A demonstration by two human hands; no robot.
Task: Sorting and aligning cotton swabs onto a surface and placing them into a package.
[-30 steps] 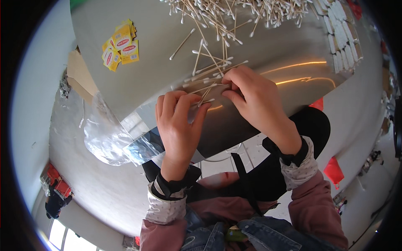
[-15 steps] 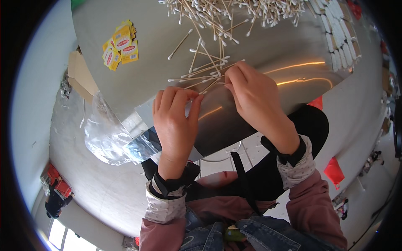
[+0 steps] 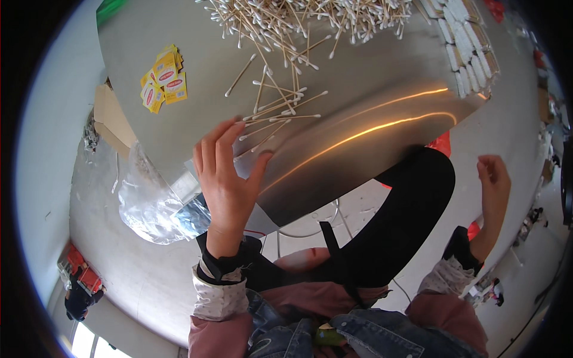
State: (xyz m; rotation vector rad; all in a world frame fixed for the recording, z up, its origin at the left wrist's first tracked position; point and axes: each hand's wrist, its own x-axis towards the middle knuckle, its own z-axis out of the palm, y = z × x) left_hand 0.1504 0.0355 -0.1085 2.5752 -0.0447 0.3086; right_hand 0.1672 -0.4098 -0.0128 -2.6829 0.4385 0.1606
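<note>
Several cotton swabs with wooden sticks and white tips lie loosely crossed on a shiny metal tabletop. My left hand is at the near edge of these swabs, its fingers spread and its thumb apart. Its fingertips are close to the swab ends, and no swab shows in its grasp. Off the table to the right, my right hand is raised over the floor with its fingers bent together. Whatever may be between those fingers is too small to make out. A large heap of swabs covers the far side of the table.
Yellow printed cards lie in a small pile at the left. Stacked white-and-brown bundles stand at the far right. A clear plastic bag hangs by the table's left edge, near a cardboard box.
My right hand has moved from the swabs, beside my left hand, out past the table's right edge. My left hand has opened and shifted slightly left. The view has shifted slightly.
</note>
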